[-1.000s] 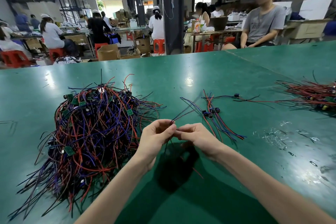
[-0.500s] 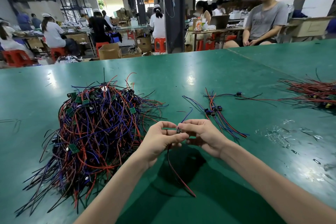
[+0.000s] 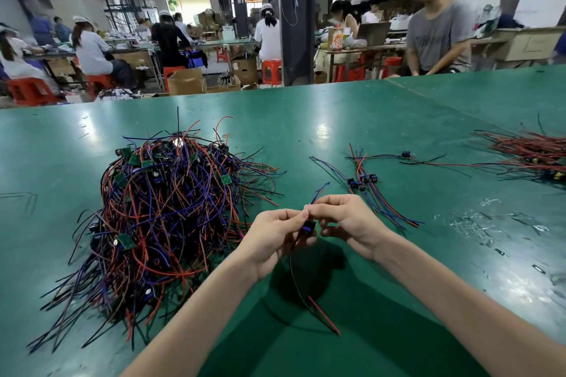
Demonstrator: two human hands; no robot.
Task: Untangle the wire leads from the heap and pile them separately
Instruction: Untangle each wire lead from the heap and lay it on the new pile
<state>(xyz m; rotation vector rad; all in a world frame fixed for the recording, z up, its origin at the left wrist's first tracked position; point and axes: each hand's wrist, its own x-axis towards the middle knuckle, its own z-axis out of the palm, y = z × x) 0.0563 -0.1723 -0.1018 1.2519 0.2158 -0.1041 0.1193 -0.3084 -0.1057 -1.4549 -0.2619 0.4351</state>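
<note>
You hold one wire lead (image 3: 307, 227) between both hands, lifted a little above the green table (image 3: 337, 138). Your left hand (image 3: 275, 237) has its fingers curled and pinches the lead at its dark blue connector. Your right hand (image 3: 347, 222) is also curled and pinches the lead just above the connector, where a short blue end stands up past the knuckles. The black and red wires hang down from the grip and run toward you, with their tips on the table near your forearms. I judge that this lead is already free, because no wire goes from it back to the heap (image 3: 171, 208), which lies on the left, just beside your left wrist.

The relation that matters is this: the small pile (image 3: 369, 187) of separated leads lies to the right and a little farther from you, near your right hand and well apart from the left one. Its leads point away from you and lean to the left, almost the same direction as the lead you hold. So the right hand seems the better one to carry the lead there, with little turning needed
</note>
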